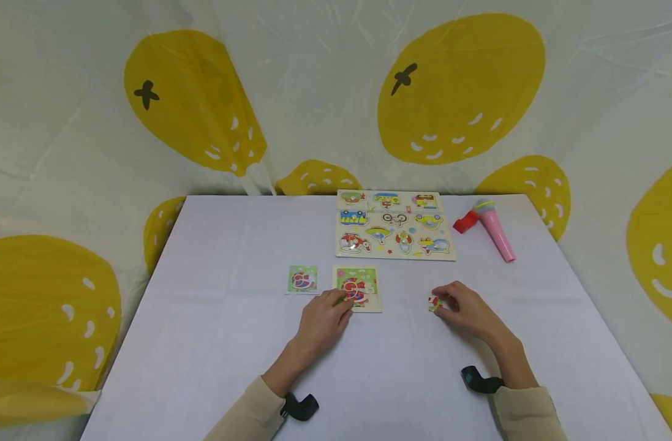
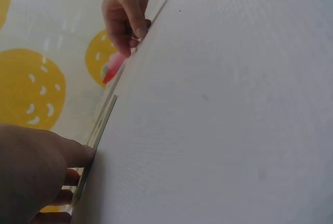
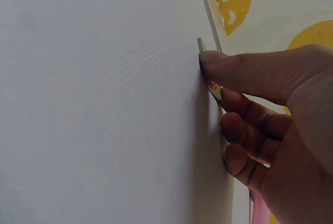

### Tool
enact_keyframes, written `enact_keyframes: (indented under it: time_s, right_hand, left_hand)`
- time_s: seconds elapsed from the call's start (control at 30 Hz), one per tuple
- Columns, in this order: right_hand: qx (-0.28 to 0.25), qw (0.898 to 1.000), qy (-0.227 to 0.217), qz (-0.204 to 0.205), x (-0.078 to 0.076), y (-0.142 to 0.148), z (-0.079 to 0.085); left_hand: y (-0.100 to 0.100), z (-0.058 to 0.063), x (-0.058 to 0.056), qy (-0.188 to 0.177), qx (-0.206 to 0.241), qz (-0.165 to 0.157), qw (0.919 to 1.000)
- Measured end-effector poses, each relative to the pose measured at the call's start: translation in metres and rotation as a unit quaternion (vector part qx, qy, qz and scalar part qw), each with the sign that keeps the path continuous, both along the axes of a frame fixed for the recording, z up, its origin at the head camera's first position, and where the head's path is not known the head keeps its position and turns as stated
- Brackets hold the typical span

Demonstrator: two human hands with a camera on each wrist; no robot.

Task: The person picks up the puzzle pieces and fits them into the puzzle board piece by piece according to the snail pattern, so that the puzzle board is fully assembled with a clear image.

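Just right of the middle of the table, my right hand (image 1: 470, 311) pinches a small square puzzle piece (image 1: 432, 303) between thumb and fingers. Green and red show on the piece, and in the right wrist view the puzzle piece (image 3: 214, 89) is seen edge-on. My left hand (image 1: 322, 318) holds the lower left corner of a small square wooden puzzle board (image 1: 374, 304), its thumb (image 2: 80, 154) at the near edge. A snail picture in red and purple fills much of the board, partly covered by the fingers. Left of it lies a picture card (image 1: 302, 280) with a similar snail.
Behind the snail board lies a larger wooden puzzle board (image 1: 391, 248) with vehicle pictures. A pink toy microphone (image 1: 495, 230) and a red object (image 1: 466, 222) lie to its right. The white table (image 1: 220, 257) ends at a patterned curtain (image 1: 313, 92).
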State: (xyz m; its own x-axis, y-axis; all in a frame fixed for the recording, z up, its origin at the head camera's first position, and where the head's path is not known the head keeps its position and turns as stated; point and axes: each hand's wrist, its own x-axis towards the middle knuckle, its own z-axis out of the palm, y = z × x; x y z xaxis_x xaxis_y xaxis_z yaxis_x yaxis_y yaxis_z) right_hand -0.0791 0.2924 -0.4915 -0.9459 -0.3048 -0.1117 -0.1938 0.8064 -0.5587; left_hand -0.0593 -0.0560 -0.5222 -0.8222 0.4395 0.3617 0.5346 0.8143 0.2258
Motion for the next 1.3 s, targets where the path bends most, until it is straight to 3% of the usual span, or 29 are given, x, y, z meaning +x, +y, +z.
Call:
enact_keyframes:
  time_s: [0.8,1.3]
  right_hand:
    - [-0.038,0.999,-0.001,-0.015,-0.009,-0.011,0.005]
    - [-0.094,0.995,0.001,0.012,-0.024,-0.05,0.011]
  left_hand:
    - [0.0,0.0,0.0,-0.004,-0.001,0.001,1.0]
    - [-0.001,-0.001,0.0,0.003,-0.002,0.003,1.0]
